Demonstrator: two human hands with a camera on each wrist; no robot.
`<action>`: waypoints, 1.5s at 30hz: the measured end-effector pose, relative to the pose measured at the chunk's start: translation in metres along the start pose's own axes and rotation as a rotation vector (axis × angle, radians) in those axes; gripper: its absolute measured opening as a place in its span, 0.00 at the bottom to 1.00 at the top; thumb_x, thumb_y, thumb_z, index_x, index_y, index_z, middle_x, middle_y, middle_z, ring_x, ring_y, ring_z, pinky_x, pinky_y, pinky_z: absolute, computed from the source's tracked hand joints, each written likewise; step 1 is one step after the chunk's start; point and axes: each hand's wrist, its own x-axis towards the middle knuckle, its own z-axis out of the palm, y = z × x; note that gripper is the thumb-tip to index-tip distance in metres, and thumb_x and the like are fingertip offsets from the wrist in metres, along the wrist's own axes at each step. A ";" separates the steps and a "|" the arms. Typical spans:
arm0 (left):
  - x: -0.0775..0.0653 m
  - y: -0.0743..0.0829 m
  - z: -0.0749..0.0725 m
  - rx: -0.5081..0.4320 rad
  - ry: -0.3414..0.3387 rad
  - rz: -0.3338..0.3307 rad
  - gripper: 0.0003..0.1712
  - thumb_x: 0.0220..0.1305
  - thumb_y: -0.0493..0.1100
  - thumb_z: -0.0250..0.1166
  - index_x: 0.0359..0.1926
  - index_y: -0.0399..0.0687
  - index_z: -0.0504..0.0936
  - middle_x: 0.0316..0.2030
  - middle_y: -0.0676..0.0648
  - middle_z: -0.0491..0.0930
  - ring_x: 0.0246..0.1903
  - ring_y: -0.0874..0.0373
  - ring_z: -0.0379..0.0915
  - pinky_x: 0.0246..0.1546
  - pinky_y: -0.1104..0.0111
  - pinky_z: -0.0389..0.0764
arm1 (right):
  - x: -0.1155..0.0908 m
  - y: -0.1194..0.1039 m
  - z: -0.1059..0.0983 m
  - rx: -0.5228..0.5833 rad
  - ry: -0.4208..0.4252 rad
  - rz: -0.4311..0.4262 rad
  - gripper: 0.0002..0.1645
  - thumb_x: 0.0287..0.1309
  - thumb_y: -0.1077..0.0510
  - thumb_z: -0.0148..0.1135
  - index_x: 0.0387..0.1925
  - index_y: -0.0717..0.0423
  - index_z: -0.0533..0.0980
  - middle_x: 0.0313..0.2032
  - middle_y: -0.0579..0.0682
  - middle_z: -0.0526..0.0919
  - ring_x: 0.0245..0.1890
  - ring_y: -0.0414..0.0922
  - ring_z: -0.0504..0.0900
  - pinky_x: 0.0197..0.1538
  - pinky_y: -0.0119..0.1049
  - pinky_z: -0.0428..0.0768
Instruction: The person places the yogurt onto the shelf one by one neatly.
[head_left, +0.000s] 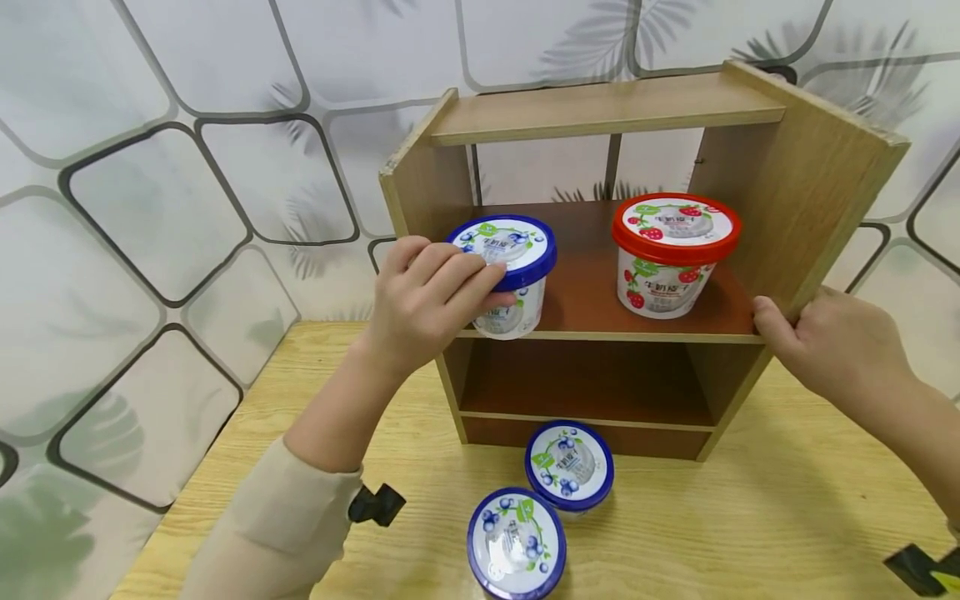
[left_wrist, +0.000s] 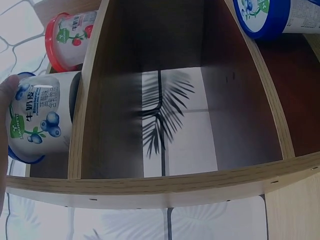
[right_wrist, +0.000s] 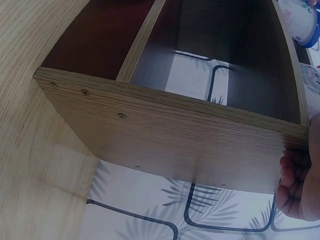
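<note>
My left hand (head_left: 427,296) grips a blueberry pudding tub (head_left: 521,287) with a blue lid, fingers over the lid and side. The tub is upright at the front left of the small wooden shelf's (head_left: 817,175) upper board; in the left wrist view, its base (left_wrist: 73,107) is by that board's edge. My right hand (head_left: 847,342) holds the shelf's right side panel, thumb at the front edge and fingers curled against the outer face in the right wrist view. A strawberry tub (head_left: 663,287) with a red lid stands on the same board, at the right.
Two more blue-lidded tubs, one farther (head_left: 570,467) and one nearer (head_left: 517,546), stand on the wooden table (head_left: 810,517) before the shelf. Below the upper board is a lower compartment (head_left: 585,383). Patterned wall covering (head_left: 225,192) rises behind and to the left.
</note>
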 end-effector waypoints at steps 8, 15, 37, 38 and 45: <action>0.000 0.000 0.009 -0.042 -0.014 -0.052 0.19 0.51 0.52 0.72 0.36 0.42 0.84 0.30 0.47 0.82 0.31 0.52 0.75 0.33 0.62 0.72 | -0.003 -0.001 -0.001 0.008 0.010 0.010 0.32 0.63 0.50 0.43 0.03 0.53 0.57 0.06 0.47 0.59 0.07 0.50 0.62 0.10 0.42 0.57; -0.001 -0.001 0.015 -0.044 -0.020 -0.079 0.18 0.52 0.52 0.71 0.36 0.42 0.84 0.30 0.47 0.82 0.32 0.51 0.75 0.34 0.61 0.71 | -0.003 -0.001 0.000 0.013 0.024 0.005 0.31 0.63 0.51 0.43 0.03 0.53 0.58 0.06 0.47 0.60 0.07 0.51 0.62 0.09 0.43 0.57; -0.005 0.005 0.020 0.041 0.053 -0.076 0.20 0.51 0.54 0.72 0.37 0.44 0.83 0.32 0.48 0.81 0.32 0.54 0.77 0.33 0.62 0.72 | -0.001 -0.003 0.001 0.000 0.037 0.003 0.31 0.63 0.50 0.43 0.05 0.54 0.57 0.06 0.48 0.59 0.06 0.49 0.60 0.09 0.41 0.56; -0.005 0.005 0.021 0.043 0.063 -0.059 0.20 0.50 0.54 0.72 0.38 0.44 0.83 0.32 0.48 0.81 0.32 0.54 0.77 0.32 0.62 0.72 | 0.000 -0.003 0.001 -0.001 0.040 0.004 0.31 0.63 0.50 0.43 0.05 0.54 0.57 0.06 0.48 0.59 0.06 0.49 0.60 0.09 0.41 0.56; -0.006 0.012 0.021 0.031 0.119 -0.003 0.22 0.44 0.54 0.76 0.37 0.46 0.83 0.32 0.48 0.80 0.31 0.54 0.76 0.33 0.63 0.71 | -0.001 -0.003 0.000 0.001 0.026 0.022 0.33 0.63 0.48 0.42 0.04 0.54 0.57 0.06 0.47 0.58 0.07 0.49 0.60 0.09 0.40 0.56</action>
